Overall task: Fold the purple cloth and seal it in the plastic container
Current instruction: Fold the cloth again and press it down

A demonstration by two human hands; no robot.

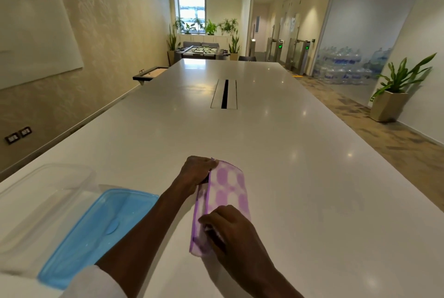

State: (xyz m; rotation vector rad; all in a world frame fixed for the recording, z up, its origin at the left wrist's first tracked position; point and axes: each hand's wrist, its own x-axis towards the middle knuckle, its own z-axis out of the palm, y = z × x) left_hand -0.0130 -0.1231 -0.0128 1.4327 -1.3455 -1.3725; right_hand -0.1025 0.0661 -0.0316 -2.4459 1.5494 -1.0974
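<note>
The purple cloth point(228, 192), white-dotted, lies folded into a narrow strip on the white table point(312, 177) near the front. My left hand point(195, 172) grips its far end at the left edge. My right hand point(225, 228) pinches its near end, covering part of it. A clear plastic container point(45, 201) stands open at the left. Its blue lid point(101, 230) lies flat on the table beside it, between the container and my left forearm.
A cable slot point(224, 93) is set into the table's middle, farther away. A potted plant point(394, 91) stands on the floor to the right. A whiteboard point(33, 23) hangs on the left wall.
</note>
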